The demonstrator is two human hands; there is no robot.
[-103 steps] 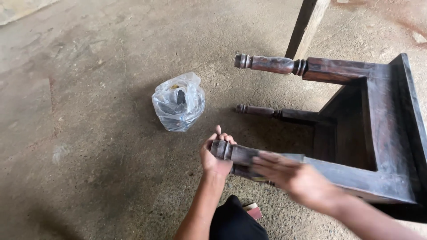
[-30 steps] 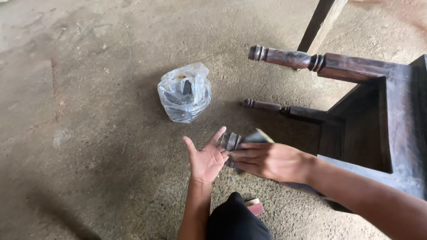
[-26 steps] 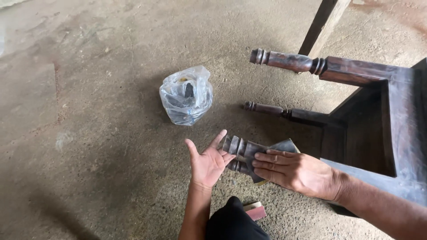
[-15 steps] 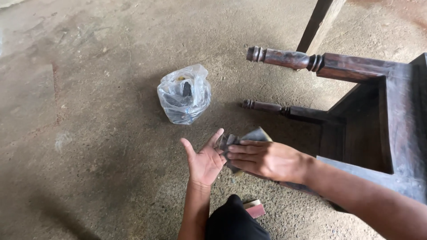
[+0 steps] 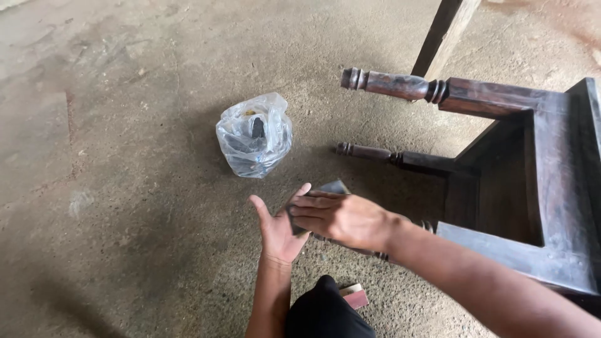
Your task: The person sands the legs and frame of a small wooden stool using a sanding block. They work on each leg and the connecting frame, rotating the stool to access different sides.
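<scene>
A dark wooden table (image 5: 551, 188) lies on its side on the concrete floor, its turned legs pointing left. My right hand (image 5: 341, 219) presses a grey sheet of sandpaper (image 5: 332, 187) over the end of the nearest leg, which it mostly hides. My left hand (image 5: 278, 228) is spread, palm against the tip of that same leg, fingers apart. The upper leg (image 5: 388, 83) and the middle leg (image 5: 375, 153) are bare.
A clear plastic bag (image 5: 255, 134) holding dark items stands on the floor to the upper left of my hands. A wooden post (image 5: 446, 31) rises at the top. My dark-clad knee (image 5: 322, 313) and a small reddish block (image 5: 354, 297) are at the bottom.
My right hand has slid the sandpaper back and forth along the leg, and is now at its tip. My left hand went from gripping the leg end to a spread palm.
</scene>
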